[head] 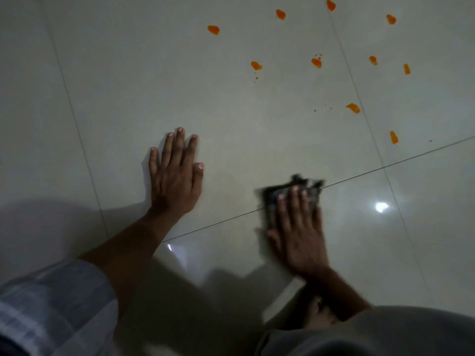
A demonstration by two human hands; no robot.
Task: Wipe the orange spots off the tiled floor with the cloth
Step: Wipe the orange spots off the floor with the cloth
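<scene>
Several orange spots lie on the glossy pale tiled floor (231, 119) at the upper right, among them one spot (213, 29) farthest left, one (353, 107) lower down and one (393, 137) nearest the cloth. My right hand (298, 232) presses flat on a dark cloth (295, 191), which is blurred and pokes out beyond the fingertips, on a grout line. The cloth lies apart from every spot, below and left of them. My left hand (174, 173) rests palm down on the floor with its fingers spread, holding nothing.
Dark grout lines cross the tiles, one diagonal (401, 163) passing under the cloth. A lamp's reflection (381, 206) shines right of the cloth. My striped sleeve (51, 304) fills the lower left; my knee and a bare foot (318, 317) are at the lower right.
</scene>
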